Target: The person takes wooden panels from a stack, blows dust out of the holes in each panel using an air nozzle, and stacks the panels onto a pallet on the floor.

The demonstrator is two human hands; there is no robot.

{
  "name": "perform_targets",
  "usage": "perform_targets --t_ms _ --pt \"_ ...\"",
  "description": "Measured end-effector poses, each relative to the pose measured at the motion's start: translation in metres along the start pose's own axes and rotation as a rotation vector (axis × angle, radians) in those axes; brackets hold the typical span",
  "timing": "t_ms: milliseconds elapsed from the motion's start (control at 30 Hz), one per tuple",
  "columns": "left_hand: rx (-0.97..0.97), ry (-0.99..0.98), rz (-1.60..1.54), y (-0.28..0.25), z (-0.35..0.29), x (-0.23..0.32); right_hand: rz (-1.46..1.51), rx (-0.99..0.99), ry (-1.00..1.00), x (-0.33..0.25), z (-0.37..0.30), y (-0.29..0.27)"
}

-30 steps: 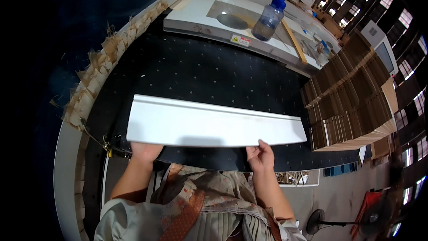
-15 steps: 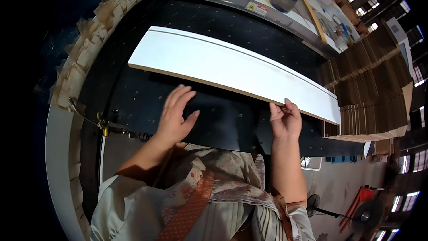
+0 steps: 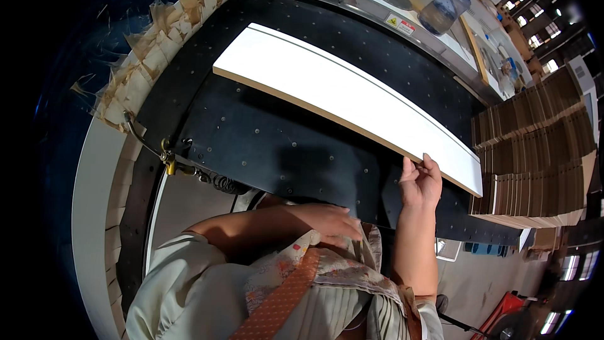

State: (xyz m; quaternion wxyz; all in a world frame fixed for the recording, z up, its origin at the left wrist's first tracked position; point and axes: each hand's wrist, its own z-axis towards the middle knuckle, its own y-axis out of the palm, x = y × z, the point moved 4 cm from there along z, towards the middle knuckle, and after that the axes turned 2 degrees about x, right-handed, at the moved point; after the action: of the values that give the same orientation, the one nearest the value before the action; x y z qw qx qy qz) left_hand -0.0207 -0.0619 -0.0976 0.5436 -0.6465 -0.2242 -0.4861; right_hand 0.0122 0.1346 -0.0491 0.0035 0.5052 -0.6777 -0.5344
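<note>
The black perforated worktop (image 3: 283, 145) fills the middle of the view, its surface dotted with small holes and edged on the left by a ragged fringe of torn tan cardboard scraps (image 3: 151, 56). On it lies a long, flat white board with a pale wooden edge (image 3: 346, 97) — its long axis runs from upper left to lower right, crossing in front of the person at a slant. To the right stands a tall stack of brown corrugated cardboard sheets (image 3: 535, 151), close to the board's lower-right end. At the far edge of the machine's pale surface a clear plastic bottle with a blue cap (image 3: 447, 3) stands upright.

The right hand (image 3: 420, 182) is the nearer one: it reaches up with fingers loosely curled, the fingertips touching the near long edge of the board close to its right end, not closed around it. The left hand (image 3: 327, 220) lies low by the body at the worktop's near edge — fingers extended, palm down, holding nothing, well apart from the board, which lies ahead and above it.
</note>
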Motion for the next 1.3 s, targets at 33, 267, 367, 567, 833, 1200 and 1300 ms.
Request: perform_targets --t_ms 33,267,367,567,833,1200,1300 --pt "0.202 -0.015 0.188 -0.007 0.000 -0.003 -0.008 0.013 0.002 -0.002 0.000 -0.001" --pt "0.717 -0.252 0.446 -0.058 0.003 -0.011 -0.032 -0.005 0.037 0.008 0.011 -0.021" --pt "0.512 -0.349 0.599 -0.057 0.033 -0.032 -0.041 0.009 0.062 0.022 0.015 -0.023" --pt "0.193 -0.138 0.656 -0.044 0.085 -0.048 -0.155 0.063 0.040 0.038 0.032 -0.025" --pt "-0.089 0.157 0.611 -0.041 0.089 -0.036 -0.150 0.106 0.131 0.054 0.064 -0.023" --pt "-0.403 0.428 -0.078 -0.003 0.098 -0.055 -0.262 0.003 0.264 0.051 0.074 -0.003" --pt "-0.492 0.385 -0.168 0.002 0.107 -0.070 -0.288 -0.076 0.301 0.052 0.081 0.005"
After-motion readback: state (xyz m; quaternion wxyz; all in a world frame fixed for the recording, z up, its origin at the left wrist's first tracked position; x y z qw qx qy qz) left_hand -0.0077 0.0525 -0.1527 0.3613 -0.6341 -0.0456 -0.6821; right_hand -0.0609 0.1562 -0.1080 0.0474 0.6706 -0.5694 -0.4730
